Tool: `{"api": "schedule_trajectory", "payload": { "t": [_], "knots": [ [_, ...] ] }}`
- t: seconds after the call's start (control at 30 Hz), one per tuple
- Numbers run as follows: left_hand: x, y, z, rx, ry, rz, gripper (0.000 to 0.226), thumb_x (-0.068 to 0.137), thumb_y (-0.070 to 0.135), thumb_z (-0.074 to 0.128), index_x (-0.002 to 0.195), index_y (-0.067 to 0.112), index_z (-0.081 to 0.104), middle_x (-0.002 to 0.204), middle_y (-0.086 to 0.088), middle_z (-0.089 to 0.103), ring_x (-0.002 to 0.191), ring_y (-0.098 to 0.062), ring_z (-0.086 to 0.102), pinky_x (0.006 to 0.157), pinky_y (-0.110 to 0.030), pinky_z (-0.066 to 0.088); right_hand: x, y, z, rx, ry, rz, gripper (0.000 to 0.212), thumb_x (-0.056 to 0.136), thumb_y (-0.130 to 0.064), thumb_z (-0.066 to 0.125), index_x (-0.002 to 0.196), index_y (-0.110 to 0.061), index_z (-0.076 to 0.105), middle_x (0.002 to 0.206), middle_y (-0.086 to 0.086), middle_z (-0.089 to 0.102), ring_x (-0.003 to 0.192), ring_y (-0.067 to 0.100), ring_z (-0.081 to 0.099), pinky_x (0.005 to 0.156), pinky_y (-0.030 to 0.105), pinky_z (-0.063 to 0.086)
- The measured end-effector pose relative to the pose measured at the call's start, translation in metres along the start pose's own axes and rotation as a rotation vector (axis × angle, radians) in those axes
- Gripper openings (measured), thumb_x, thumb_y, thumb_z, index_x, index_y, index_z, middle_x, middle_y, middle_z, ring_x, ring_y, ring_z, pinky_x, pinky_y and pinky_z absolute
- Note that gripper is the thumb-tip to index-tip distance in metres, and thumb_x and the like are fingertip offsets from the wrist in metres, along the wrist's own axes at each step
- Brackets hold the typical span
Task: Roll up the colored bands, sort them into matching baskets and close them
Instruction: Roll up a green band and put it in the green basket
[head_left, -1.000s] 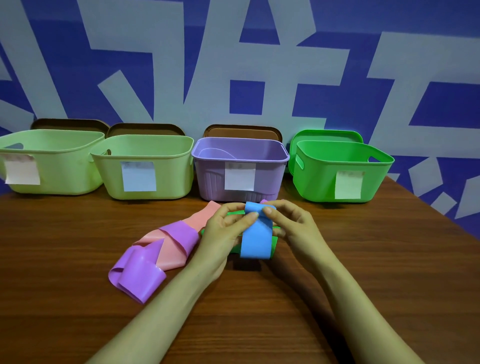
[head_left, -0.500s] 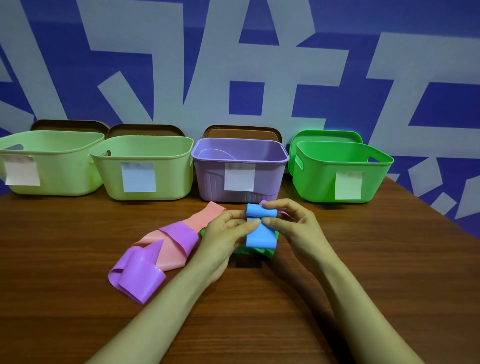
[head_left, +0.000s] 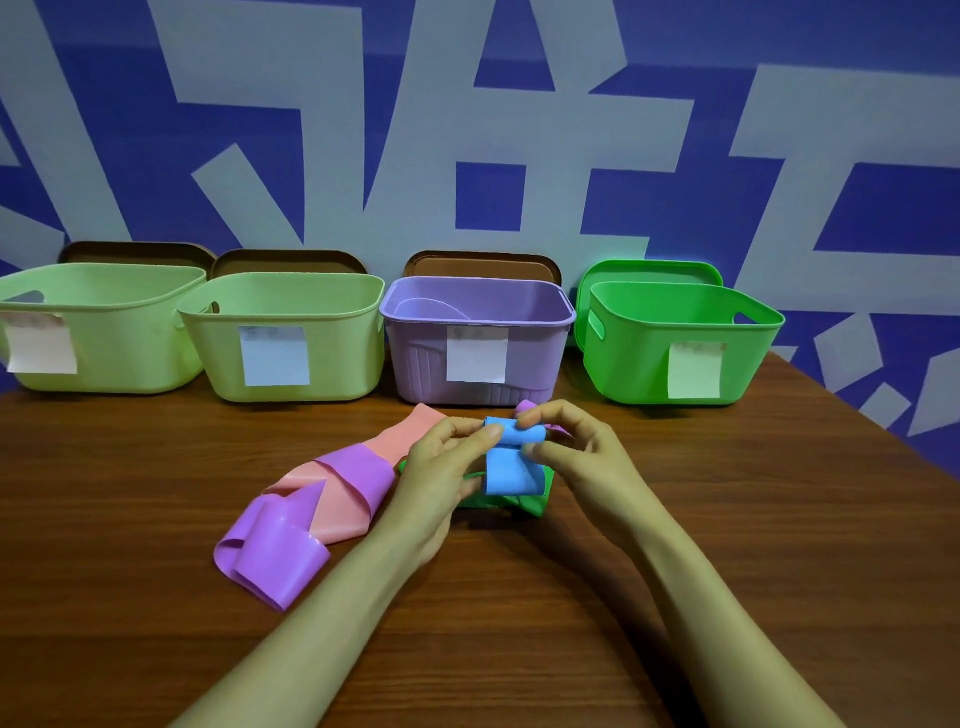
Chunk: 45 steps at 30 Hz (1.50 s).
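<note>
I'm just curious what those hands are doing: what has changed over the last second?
The left hand and right hand kept pinching the blue band and rolled its top end further: the roll is thicker, the loose tail below it shorter. Nothing was let go. The purple band, pink band, green band and the four baskets stayed put.

Four baskets stand on one table (head_left: 727, 545): two pale green baskets (head_left: 104, 332) (head_left: 343, 358), one purple basket (head_left: 530, 358), one bright green basket (head_left: 634, 358). Four lids: three brown lids (head_left: 135, 253) (head_left: 288, 261) (head_left: 483, 265), one green lid (head_left: 649, 270). Four paper labels (head_left: 41, 351) (head_left: 274, 356) (head_left: 477, 354) (head_left: 695, 370), one per basket. Four bands: one blue band (head_left: 511, 467), one green band (head_left: 530, 503), one purple band (head_left: 275, 556), one pink band (head_left: 343, 514). Two hands: left hand (head_left: 441, 467), right hand (head_left: 587, 457).
</note>
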<state>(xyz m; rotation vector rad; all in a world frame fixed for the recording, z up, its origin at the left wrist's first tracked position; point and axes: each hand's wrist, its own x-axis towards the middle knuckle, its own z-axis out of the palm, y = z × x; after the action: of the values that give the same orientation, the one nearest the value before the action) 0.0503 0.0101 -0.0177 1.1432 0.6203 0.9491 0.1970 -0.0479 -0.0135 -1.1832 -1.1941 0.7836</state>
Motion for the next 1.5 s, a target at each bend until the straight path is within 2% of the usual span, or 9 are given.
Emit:
{"api": "schedule_trajectory", "payload": {
  "t": [0.17, 0.33, 0.67, 0.9, 1.03, 1.2, 1.3, 1.43, 1.5],
  "knots": [
    [-0.0015, 0.0013, 0.0014, -0.01, 0.0, 0.021, 0.012, 0.089, 0.006, 0.06, 0.097, 0.014, 0.063, 0.085, -0.001, 0.072, 0.08, -0.012, 0.07, 0.065, -0.023, 0.053, 0.0015, 0.0055, 0.0011, -0.008, 0.051, 0.082, 0.031, 0.076, -0.037, 0.072, 0.097, -0.015, 0.066, 0.107, 0.004, 0.067, 0.106, 0.023, 0.063, 0.094, 0.046, 0.05],
    [-0.0011, 0.0023, -0.0001, -0.075, -0.035, -0.001, 0.025, 0.088, -0.004, 0.055, 0.102, 0.015, 0.064, 0.085, 0.0, 0.071, 0.078, -0.01, 0.069, 0.063, -0.021, 0.053, -0.0005, 0.0023, 0.0041, 0.052, 0.049, 0.101, 0.012, 0.081, -0.014, 0.069, 0.092, -0.01, 0.065, 0.1, 0.004, 0.068, 0.091, 0.017, 0.066, 0.086, 0.044, 0.054],
    [-0.0003, 0.0026, -0.0022, -0.039, -0.042, -0.022, 0.034, 0.084, -0.014, 0.044, 0.095, 0.01, 0.065, 0.086, 0.001, 0.071, 0.08, -0.009, 0.068, 0.068, -0.02, 0.054, -0.0023, 0.0008, 0.0052, 0.107, 0.046, 0.126, 0.025, 0.075, 0.009, 0.069, 0.085, -0.013, 0.063, 0.103, 0.0, 0.066, 0.099, 0.019, 0.063, 0.091, 0.043, 0.051],
    [0.0011, -0.0023, -0.0029, -0.04, -0.056, -0.046, 0.02, 0.085, 0.005, 0.063, 0.106, 0.005, 0.062, 0.094, -0.007, 0.072, 0.082, -0.014, 0.07, 0.069, -0.019, 0.054, -0.0026, -0.0014, 0.0066, 0.051, 0.04, 0.088, 0.027, 0.077, 0.011, 0.068, 0.089, -0.011, 0.059, 0.096, -0.008, 0.065, 0.082, 0.004, 0.064, 0.071, 0.022, 0.053],
    [0.0015, -0.0032, -0.0037, -0.031, -0.054, -0.057, 0.022, 0.085, 0.001, 0.063, 0.107, 0.004, 0.061, 0.094, -0.008, 0.072, 0.083, -0.015, 0.07, 0.069, -0.021, 0.055, -0.0026, -0.002, 0.007, 0.038, 0.034, 0.081, 0.027, 0.076, 0.014, 0.065, 0.085, -0.011, 0.058, 0.097, -0.005, 0.062, 0.088, 0.014, 0.061, 0.082, 0.038, 0.053],
    [0.0007, -0.0006, -0.0038, -0.039, -0.06, -0.043, 0.019, 0.084, -0.006, 0.06, 0.097, 0.009, 0.063, 0.087, -0.005, 0.072, 0.078, -0.013, 0.07, 0.066, -0.02, 0.054, -0.0018, -0.0006, 0.0056, 0.065, 0.006, 0.113, 0.028, 0.077, 0.013, 0.064, 0.086, -0.013, 0.059, 0.101, -0.001, 0.063, 0.092, 0.014, 0.062, 0.083, 0.035, 0.052],
    [0.0029, -0.0003, -0.0066, -0.064, -0.036, -0.043, 0.022, 0.082, -0.008, 0.06, 0.095, 0.01, 0.063, 0.087, -0.006, 0.072, 0.079, -0.014, 0.07, 0.072, -0.024, 0.055, 0.0009, 0.0029, 0.003, 0.144, -0.01, 0.168, 0.02, 0.079, -0.004, 0.07, 0.094, -0.015, 0.063, 0.105, 0.004, 0.065, 0.101, 0.019, 0.063, 0.092, 0.041, 0.05],
    [0.0042, -0.0005, -0.0079, -0.063, -0.026, -0.026, 0.027, 0.079, -0.012, 0.061, 0.095, 0.01, 0.063, 0.088, -0.006, 0.07, 0.082, -0.015, 0.069, 0.074, -0.024, 0.054, 0.0016, 0.0018, 0.0024, 0.147, -0.023, 0.226, 0.004, 0.088, -0.012, 0.062, 0.091, -0.009, 0.063, 0.086, 0.002, 0.068, 0.072, 0.006, 0.067, 0.072, 0.021, 0.056],
    [0.0043, -0.0012, -0.0086, -0.047, -0.023, -0.026, 0.029, 0.079, -0.014, 0.06, 0.094, 0.01, 0.063, 0.089, -0.006, 0.069, 0.083, -0.015, 0.068, 0.071, -0.022, 0.053, 0.0019, 0.0039, 0.0008, 0.117, -0.033, 0.209, 0.004, 0.089, -0.01, 0.061, 0.092, -0.008, 0.063, 0.087, 0.0, 0.07, 0.076, 0.006, 0.067, 0.07, 0.021, 0.055]
  ]
}}
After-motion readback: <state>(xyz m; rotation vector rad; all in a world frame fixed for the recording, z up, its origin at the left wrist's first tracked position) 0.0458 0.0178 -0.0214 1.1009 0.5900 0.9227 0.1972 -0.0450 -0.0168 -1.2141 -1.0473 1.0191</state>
